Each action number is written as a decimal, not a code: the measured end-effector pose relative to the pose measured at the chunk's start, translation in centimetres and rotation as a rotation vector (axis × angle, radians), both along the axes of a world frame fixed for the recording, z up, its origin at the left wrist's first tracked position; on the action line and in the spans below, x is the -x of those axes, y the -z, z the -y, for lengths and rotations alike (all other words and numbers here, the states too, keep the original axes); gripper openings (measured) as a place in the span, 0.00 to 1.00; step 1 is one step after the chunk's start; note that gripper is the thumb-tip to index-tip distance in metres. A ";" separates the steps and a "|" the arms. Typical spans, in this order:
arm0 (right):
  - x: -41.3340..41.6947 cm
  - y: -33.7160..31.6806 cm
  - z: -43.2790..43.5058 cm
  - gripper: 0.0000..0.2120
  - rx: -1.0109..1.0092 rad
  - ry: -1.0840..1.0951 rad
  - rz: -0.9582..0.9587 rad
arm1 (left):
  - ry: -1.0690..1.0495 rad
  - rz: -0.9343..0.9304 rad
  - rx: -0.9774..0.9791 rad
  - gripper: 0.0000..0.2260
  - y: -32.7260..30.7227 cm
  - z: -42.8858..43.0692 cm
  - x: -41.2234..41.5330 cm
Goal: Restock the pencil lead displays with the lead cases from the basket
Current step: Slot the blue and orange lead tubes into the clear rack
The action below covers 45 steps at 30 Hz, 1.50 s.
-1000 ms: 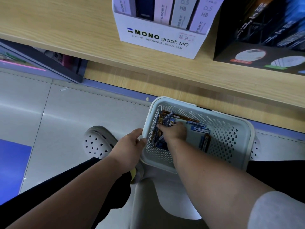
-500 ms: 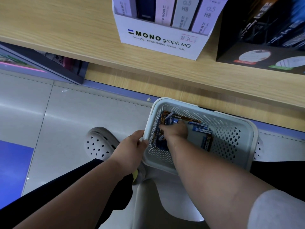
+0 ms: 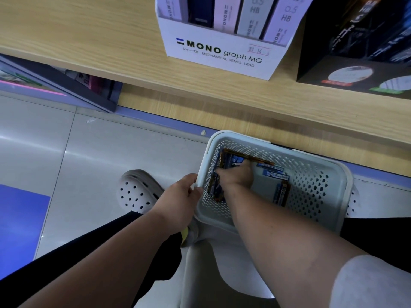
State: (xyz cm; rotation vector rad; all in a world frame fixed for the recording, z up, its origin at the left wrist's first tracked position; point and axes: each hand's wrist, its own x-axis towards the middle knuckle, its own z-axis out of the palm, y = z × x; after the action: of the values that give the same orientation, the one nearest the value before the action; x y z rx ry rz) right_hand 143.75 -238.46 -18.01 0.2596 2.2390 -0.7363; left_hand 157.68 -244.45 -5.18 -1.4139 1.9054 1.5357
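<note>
A pale perforated basket [image 3: 315,192] sits on the floor below the wooden shelf. Several blue-and-orange lead cases [image 3: 281,192] lie on its bottom, with more stacked against its left wall. My right hand [image 3: 238,176] reaches inside and its fingers curl round a bunch of cases [image 3: 229,161] at the far left corner. My left hand [image 3: 178,201] grips the basket's left rim. On the shelf stands the white MONO graph MG display [image 3: 220,52] with lead cases upright in it.
A black display box [image 3: 355,72] stands on the wooden shelf [image 3: 89,41] right of the white one. A white clog [image 3: 138,192] is on the tiled floor left of the basket. A dark slanted panel [image 3: 55,85] sits under the shelf at left.
My right hand has shifted slightly toward the basket's far left corner and closed more over the cases there. My left hand keeps its hold on the rim.
</note>
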 end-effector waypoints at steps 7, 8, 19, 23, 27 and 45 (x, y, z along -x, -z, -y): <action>0.7 -0.2 -0.2 0.22 0.059 -0.011 0.011 | 0.021 0.005 0.007 0.07 0.0 0.0 0.0; 0.9 -0.2 -0.2 0.22 0.063 -0.026 0.019 | 0.026 0.007 0.013 0.07 0.0 0.0 0.0; 2.5 -0.2 -1.7 0.18 0.040 -0.324 0.042 | 0.076 0.013 0.050 0.06 0.2 0.0 -0.1; 3.3 -0.5 -2.5 0.11 0.102 -0.448 0.084 | 0.085 0.019 0.059 0.05 0.2 0.1 -0.1; 4.1 -1.4 -3.6 0.18 0.122 -0.595 0.210 | 0.096 0.020 0.072 0.07 0.0 0.1 0.0; 3.3 -0.7 -6.0 0.13 0.019 -0.945 0.071 | 0.105 0.024 0.117 0.07 -0.2 -0.2 0.1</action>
State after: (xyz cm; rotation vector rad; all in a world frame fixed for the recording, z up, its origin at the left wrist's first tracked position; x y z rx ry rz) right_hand 140.50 -232.43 -17.26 -0.7304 1.9601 -0.2172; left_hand 157.63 -244.28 -4.98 -1.3492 2.0499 1.3737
